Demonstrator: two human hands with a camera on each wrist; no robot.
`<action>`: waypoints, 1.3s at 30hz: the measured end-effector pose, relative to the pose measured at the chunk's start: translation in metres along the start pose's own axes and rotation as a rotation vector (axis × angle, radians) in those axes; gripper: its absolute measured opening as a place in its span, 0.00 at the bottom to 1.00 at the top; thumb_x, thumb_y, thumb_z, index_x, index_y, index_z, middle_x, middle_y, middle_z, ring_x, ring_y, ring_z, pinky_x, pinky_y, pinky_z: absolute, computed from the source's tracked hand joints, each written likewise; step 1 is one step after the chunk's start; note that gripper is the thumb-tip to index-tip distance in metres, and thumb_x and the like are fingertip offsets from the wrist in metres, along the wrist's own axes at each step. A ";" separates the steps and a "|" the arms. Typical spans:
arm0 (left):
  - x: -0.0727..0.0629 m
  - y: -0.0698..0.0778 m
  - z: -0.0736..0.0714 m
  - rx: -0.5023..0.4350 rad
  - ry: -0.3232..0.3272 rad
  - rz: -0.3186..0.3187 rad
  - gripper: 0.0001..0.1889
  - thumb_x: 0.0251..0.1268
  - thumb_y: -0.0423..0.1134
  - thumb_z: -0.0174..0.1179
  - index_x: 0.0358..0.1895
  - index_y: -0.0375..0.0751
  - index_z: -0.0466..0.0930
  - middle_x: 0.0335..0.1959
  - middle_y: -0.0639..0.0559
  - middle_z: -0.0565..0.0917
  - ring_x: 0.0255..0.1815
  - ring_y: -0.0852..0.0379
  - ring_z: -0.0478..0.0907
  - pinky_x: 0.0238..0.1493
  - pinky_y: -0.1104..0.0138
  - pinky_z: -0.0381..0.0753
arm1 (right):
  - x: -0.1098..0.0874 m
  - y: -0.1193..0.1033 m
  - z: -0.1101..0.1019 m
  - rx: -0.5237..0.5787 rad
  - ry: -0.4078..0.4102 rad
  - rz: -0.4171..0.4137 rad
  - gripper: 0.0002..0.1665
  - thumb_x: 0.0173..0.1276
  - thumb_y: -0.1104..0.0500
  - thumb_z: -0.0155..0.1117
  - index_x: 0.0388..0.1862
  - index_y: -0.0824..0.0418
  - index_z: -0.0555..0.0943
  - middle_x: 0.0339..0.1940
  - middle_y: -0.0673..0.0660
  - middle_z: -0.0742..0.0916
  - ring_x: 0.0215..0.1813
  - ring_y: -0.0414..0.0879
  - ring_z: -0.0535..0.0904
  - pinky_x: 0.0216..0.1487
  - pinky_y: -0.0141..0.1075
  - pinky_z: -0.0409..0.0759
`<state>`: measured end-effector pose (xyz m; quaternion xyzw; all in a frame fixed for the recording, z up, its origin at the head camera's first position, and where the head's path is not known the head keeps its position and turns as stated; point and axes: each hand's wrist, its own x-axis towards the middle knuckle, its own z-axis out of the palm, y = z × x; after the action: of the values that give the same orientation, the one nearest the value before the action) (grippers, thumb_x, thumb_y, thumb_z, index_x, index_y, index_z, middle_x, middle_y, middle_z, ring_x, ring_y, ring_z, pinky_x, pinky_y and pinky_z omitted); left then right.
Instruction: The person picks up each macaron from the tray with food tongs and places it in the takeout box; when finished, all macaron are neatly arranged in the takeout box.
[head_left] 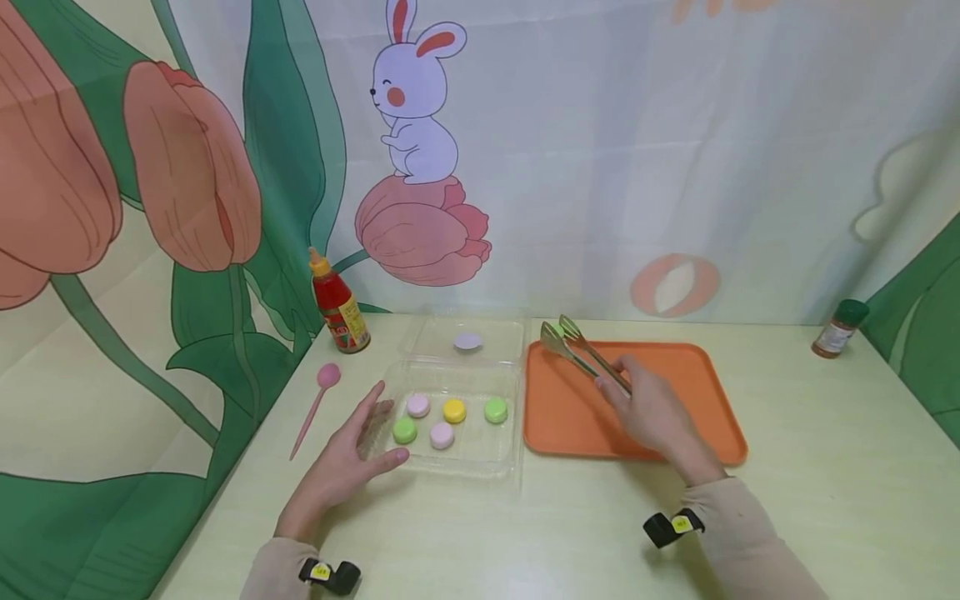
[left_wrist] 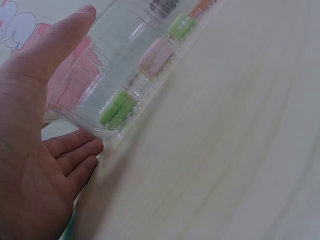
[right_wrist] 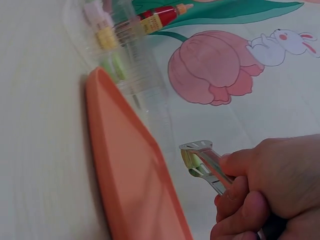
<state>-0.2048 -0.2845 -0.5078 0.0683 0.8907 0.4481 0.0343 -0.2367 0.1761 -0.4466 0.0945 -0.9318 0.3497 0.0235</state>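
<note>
My right hand [head_left: 648, 408] grips a pair of metal tongs [head_left: 603, 365] over the orange tray [head_left: 720, 446]. In the right wrist view the slotted tong tips hold a yellow-green macaron [right_wrist: 189, 159], raised above the tray. My left hand [head_left: 341, 462] is at the left side of a clear plastic container [head_left: 480, 468], fingers extended along its side and thumb at its near corner. Inside lie several macarons: a yellow one [head_left: 453, 410], two lilac ones and two green ones. The lid [head_left: 498, 333] is folded back, with a pale lilac oval [head_left: 468, 341] showing on it.
A red sauce bottle [head_left: 341, 308] with a yellow cap stands at the back left. Left of the container lies a pink spoon [head_left: 318, 400]. A small green-capped jar [head_left: 840, 329] stands at the far right. Behind the table [head_left: 840, 433] hangs a printed curtain [head_left: 585, 167].
</note>
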 end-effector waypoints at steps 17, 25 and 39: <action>-0.001 -0.003 -0.001 0.002 0.003 -0.003 0.60 0.69 0.56 0.78 0.94 0.65 0.43 0.89 0.45 0.66 0.93 0.38 0.53 0.89 0.34 0.48 | -0.014 -0.036 -0.021 0.000 0.042 -0.057 0.29 0.91 0.41 0.56 0.72 0.63 0.74 0.20 0.51 0.76 0.18 0.43 0.66 0.20 0.37 0.66; 0.001 -0.003 0.000 0.002 0.007 -0.002 0.60 0.68 0.57 0.79 0.93 0.68 0.43 0.89 0.45 0.67 0.93 0.38 0.53 0.89 0.34 0.48 | -0.030 -0.062 -0.026 0.061 -0.013 -0.141 0.22 0.89 0.44 0.62 0.67 0.58 0.79 0.16 0.48 0.72 0.16 0.41 0.64 0.16 0.34 0.64; 0.001 -0.003 -0.001 0.002 0.006 -0.009 0.60 0.68 0.58 0.79 0.94 0.67 0.43 0.89 0.47 0.67 0.93 0.39 0.54 0.90 0.36 0.49 | -0.056 -0.076 -0.018 0.091 -0.120 -0.165 0.16 0.86 0.43 0.66 0.61 0.50 0.81 0.18 0.47 0.73 0.17 0.39 0.66 0.15 0.33 0.64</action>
<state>-0.2060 -0.2863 -0.5095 0.0630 0.8916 0.4471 0.0333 -0.1680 0.1406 -0.3899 0.1927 -0.9037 0.3822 -0.0081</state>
